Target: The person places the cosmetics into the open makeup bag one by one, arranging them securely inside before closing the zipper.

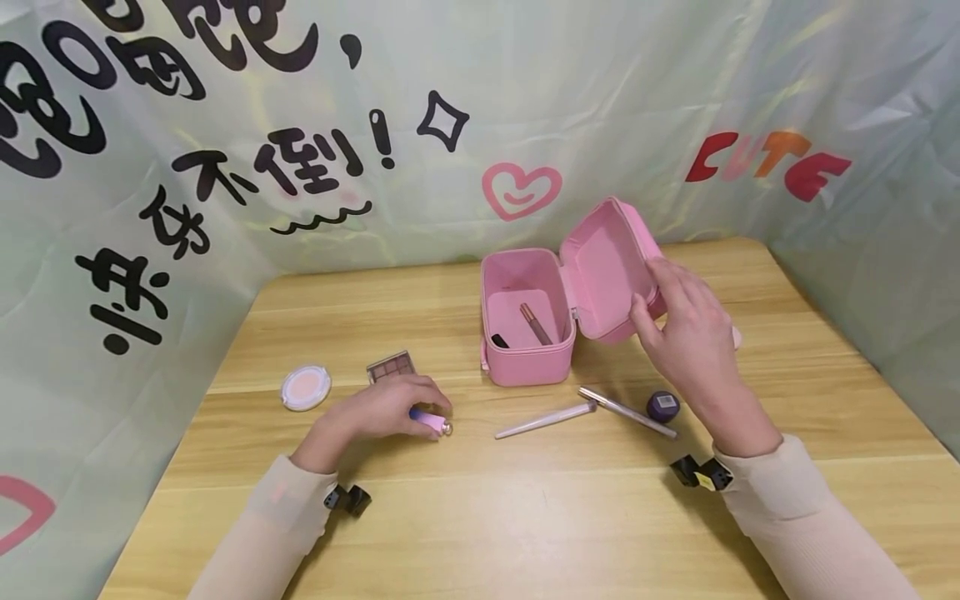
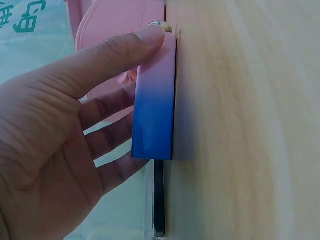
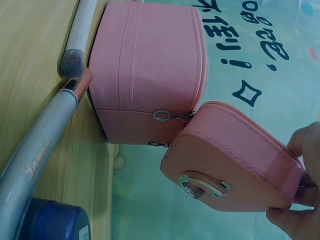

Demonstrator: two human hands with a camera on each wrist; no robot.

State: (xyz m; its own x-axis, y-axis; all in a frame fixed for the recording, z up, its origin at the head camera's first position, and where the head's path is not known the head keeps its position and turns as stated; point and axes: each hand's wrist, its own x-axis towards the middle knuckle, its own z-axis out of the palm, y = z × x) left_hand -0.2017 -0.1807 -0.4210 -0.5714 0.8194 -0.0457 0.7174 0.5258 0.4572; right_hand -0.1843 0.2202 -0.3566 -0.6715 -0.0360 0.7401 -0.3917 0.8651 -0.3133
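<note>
Clock centred on the open pink cosmetic case [image 1: 528,367], head view. Nearest, 7–8 o'clock: left hand [image 1: 386,408], grip pinching a pink-to-blue square tube [image 2: 154,110], thumb on one side, silver knob at its pink end. White-handled makeup brush [image 1: 543,421] flat on the wooden desk [image 1: 525,517], 6 o'clock. Silver stick [image 1: 630,414] at 4–5, tip by the brush head, contact unclear. Purple pot [image 1: 663,406] at 4, just beyond the stick. Blush compact [image 1: 306,388] and, closer in, eyeshadow palette [image 1: 392,365] at 8–9; palette partly behind left hand. Right hand [image 1: 690,342] at 3, grip pinching the rim of the lid [image 1: 606,275], hinged open toward 2. Inside the case: brown tube [image 1: 536,325] lying diagonally, small black item [image 1: 499,341] at 7, partly hidden. Farthest, 12 o'clock: pale backdrop [image 1: 600,108] with black lettering [image 1: 300,162].
</note>
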